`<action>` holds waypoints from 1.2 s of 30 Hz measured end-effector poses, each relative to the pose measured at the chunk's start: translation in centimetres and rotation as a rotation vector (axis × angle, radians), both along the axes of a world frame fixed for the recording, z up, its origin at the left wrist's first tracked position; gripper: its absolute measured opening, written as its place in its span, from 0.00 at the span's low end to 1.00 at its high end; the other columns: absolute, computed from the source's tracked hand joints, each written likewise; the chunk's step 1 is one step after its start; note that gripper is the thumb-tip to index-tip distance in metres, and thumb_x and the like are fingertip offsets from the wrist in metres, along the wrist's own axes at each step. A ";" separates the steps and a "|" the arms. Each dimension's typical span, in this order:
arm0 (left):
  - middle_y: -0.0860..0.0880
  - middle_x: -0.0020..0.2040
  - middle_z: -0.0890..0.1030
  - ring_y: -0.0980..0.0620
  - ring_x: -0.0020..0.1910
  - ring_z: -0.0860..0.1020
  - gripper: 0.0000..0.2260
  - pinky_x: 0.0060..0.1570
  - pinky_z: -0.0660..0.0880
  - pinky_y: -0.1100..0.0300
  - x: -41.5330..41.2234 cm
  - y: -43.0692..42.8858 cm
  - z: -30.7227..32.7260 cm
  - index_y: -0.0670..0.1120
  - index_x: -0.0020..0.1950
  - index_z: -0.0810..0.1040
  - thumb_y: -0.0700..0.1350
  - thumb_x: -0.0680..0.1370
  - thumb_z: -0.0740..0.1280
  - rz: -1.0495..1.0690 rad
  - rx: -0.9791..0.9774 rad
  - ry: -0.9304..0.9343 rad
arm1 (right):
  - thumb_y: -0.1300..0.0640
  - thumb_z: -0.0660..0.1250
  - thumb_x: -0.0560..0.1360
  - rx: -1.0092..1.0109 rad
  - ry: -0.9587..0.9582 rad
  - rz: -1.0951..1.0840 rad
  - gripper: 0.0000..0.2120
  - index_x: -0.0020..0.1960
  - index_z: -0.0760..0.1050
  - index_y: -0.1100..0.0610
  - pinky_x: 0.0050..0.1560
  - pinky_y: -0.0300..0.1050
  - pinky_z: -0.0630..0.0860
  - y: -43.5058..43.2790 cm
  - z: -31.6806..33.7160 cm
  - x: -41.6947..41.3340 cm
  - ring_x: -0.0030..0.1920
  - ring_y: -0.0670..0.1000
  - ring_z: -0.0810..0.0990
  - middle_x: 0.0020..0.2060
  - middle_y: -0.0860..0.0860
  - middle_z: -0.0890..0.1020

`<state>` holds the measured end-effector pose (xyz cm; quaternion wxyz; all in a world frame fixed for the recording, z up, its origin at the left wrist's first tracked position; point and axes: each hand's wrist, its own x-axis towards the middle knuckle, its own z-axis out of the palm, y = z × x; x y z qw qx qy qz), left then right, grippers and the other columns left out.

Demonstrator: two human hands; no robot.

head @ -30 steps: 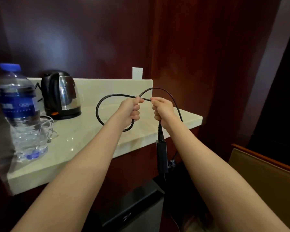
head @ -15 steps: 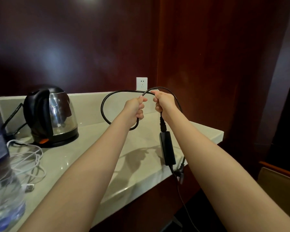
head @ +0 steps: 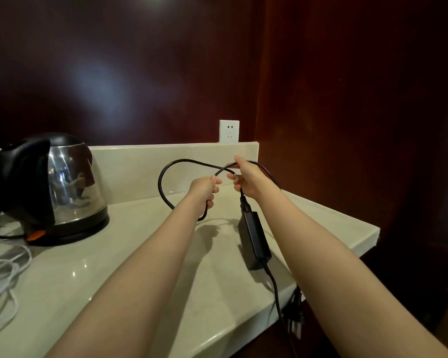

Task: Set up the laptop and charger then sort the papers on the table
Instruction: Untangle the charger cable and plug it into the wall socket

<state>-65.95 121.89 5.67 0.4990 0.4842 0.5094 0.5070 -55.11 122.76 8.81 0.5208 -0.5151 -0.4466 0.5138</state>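
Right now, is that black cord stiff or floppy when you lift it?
Probably floppy: the cord curves in a loose loop from the left hand to the right hand. The charger brick below looks solid, so it likely pulls that end down.

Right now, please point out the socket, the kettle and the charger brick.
socket (head: pixel 229 131): head view, middle of the white plate.
kettle (head: pixel 71 186): head view, steel body.
charger brick (head: pixel 256 235): head view, black top face.

Hotel-room refreshment nook, dark wood panelling, marble counter (head: pixel 145 293), electric kettle (head: pixel 49 187) (steel, black base), 1 wall socket (head: pixel 229 131)
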 end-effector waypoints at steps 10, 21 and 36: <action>0.49 0.33 0.71 0.54 0.27 0.63 0.15 0.27 0.58 0.63 1.8 5.2 -4.3 0.39 0.60 0.74 0.38 0.80 0.52 0.061 -0.125 0.288 | 0.54 0.47 0.82 -0.133 -0.047 0.074 0.20 0.38 0.70 0.58 0.21 0.33 0.59 6.4 -4.4 1.6 0.27 0.46 0.62 0.33 0.55 0.71; 0.46 0.32 0.64 0.52 0.26 0.59 0.09 0.28 0.53 0.63 2.3 6.6 -4.4 0.41 0.53 0.70 0.33 0.81 0.52 0.142 -0.150 0.132 | 0.53 0.51 0.82 -0.109 0.438 0.035 0.11 0.50 0.65 0.59 0.67 0.49 0.64 7.9 -3.5 2.2 0.64 0.56 0.74 0.45 0.58 0.79; 0.44 0.31 0.63 0.54 0.19 0.59 0.15 0.16 0.53 0.78 -0.6 9.4 -5.8 0.39 0.34 0.62 0.31 0.80 0.48 0.467 -0.270 -0.273 | 0.57 0.54 0.82 -0.028 0.958 -0.189 0.14 0.39 0.65 0.62 0.49 0.44 0.75 11.2 1.6 9.4 0.29 0.48 0.66 0.30 0.52 0.65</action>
